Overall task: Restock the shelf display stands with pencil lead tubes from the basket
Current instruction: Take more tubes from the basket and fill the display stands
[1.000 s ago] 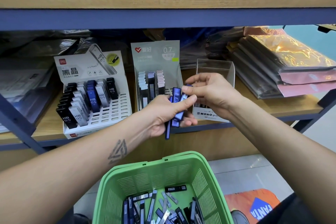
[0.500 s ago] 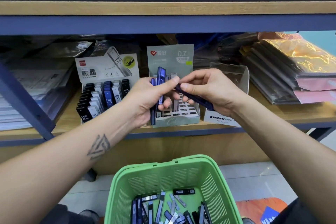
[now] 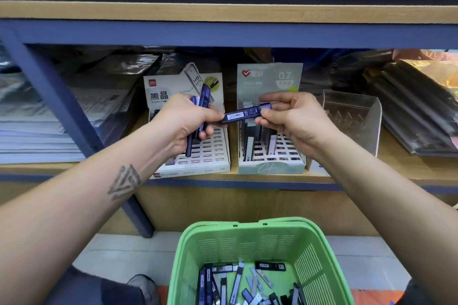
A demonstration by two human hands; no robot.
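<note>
Dark blue plastic marks the tube [image 3: 244, 114] that the right hand [image 3: 292, 121] pinches by one end between thumb and fingertips, holding it level in front of the shelf with its barcode label facing up. The left hand [image 3: 183, 124] is curled round a small bundle of blue tubes [image 3: 202, 106] standing roughly upright, its thumb touching the near end of the single one. This looks like the sorting step: one tube taken from the bundle and read before it goes to a stand. The white stand [image 3: 198, 153] sits just behind the left hand, the pale green stand [image 3: 271, 156] behind the right, both with open slots. Next, the tube likely needs turning upright and lowering into a free slot of the matching stand. More tubes lie loose in the green basket [image 3: 257, 242] below.
</note>
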